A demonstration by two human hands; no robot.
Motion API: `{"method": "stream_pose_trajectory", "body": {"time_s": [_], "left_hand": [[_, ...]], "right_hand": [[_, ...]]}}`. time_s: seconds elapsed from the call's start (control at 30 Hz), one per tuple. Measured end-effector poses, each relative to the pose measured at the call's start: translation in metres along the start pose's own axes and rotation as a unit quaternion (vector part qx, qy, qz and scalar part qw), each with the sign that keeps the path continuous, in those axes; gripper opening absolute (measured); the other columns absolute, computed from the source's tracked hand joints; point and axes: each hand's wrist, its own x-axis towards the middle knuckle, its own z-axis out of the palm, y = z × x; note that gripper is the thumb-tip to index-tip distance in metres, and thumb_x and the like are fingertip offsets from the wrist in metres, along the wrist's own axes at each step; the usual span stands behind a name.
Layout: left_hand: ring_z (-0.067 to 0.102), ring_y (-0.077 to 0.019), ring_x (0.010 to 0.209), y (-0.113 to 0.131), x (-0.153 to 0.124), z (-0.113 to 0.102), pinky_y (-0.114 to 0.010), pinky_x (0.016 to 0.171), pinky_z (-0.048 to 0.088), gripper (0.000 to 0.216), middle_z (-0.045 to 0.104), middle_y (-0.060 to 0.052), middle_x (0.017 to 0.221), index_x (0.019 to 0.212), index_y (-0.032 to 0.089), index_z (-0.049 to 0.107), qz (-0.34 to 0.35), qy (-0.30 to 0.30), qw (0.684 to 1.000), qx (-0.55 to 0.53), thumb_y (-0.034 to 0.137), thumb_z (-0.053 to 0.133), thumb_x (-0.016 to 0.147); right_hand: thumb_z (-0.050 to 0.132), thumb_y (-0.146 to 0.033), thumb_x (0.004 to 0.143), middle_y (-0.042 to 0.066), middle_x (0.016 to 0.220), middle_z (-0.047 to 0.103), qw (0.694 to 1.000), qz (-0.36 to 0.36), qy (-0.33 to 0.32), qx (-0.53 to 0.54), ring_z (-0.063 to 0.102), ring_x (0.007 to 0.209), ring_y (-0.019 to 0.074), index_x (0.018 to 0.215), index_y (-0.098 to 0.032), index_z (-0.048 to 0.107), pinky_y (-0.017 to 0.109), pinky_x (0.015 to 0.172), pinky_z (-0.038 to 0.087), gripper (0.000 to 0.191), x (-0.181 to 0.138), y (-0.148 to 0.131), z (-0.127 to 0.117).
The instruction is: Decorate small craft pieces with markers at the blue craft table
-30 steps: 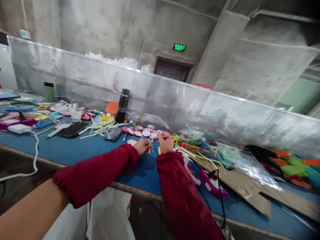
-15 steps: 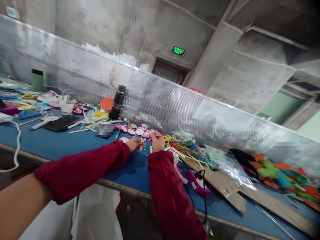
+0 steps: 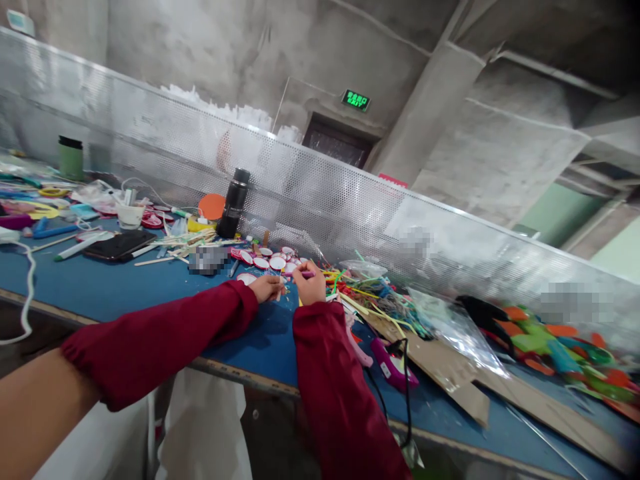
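My right hand (image 3: pixel 310 287) is closed around a slim pink pen-shaped tool (image 3: pixel 305 274), its tip pointing left. Just left of it, my left hand (image 3: pixel 268 288) pinches something small and pale, too small to make out. The tool's tip is close to the left fingertips; whether they touch, I cannot tell. Behind both hands lie several round white discs with red rims (image 3: pixel 277 263). A tangle of coloured cords and strips (image 3: pixel 370 293) begins right beside my right hand. Dark red sleeves cover both forearms.
On the blue table (image 3: pixel 200 293) a black bottle (image 3: pixel 234 203) stands behind pale sticks (image 3: pixel 203 239). A phone (image 3: pixel 120 246) lies left. To the right are a purple device (image 3: pixel 393 367) with a black cable, cardboard (image 3: pixel 450 363) and coloured cut-outs (image 3: pixel 560 347). A perforated metal screen (image 3: pixel 330 193) runs behind.
The view has shifted slightly, so everything sits a little further left. My right hand has turned slightly with the pink tool; the left hand keeps its pinch.
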Motion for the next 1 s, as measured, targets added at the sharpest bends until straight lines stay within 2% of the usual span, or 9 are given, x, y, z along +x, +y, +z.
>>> {"method": "stream_pose_trajectory", "body": {"time_s": [0.47,0.87,1.0], "left_hand": [[0.033,-0.0075,0.040,0.0012,-0.0009,-0.0003,-0.024,0.043,0.023,0.026,0.042,0.004,0.043,0.063,0.015,0.054,-0.005,0.001,1.000,0.001,0.034,0.060,0.081],[0.033,-0.0072,0.039,-0.0020,0.0011,-0.0003,-0.023,0.042,0.023,0.027,0.041,0.003,0.044,0.062,0.015,0.053,-0.005,0.001,1.000,0.000,0.033,0.059,0.082],[0.033,-0.0074,0.039,-0.0007,0.0002,0.0002,-0.023,0.041,0.023,0.027,0.040,0.004,0.043,0.062,0.015,0.053,-0.009,0.001,1.000,0.003,0.033,0.059,0.081]], "right_hand": [[0.051,-0.026,0.071,-0.006,0.051,0.051,0.999,0.021,0.037,0.034,0.049,0.054,0.0120,0.059,-0.021,0.049,0.024,0.059,0.039,0.013,0.0006,0.0019,0.0010],[0.051,-0.028,0.070,-0.006,0.049,0.051,0.999,0.024,0.020,0.020,0.049,0.052,0.0120,0.057,-0.022,0.049,0.024,0.057,0.039,0.014,0.0002,-0.0012,0.0001],[0.050,-0.028,0.071,-0.005,0.050,0.051,0.999,0.022,0.033,0.005,0.048,0.053,0.0122,0.057,-0.022,0.049,0.024,0.058,0.039,0.015,0.0002,-0.0027,-0.0003]]}}
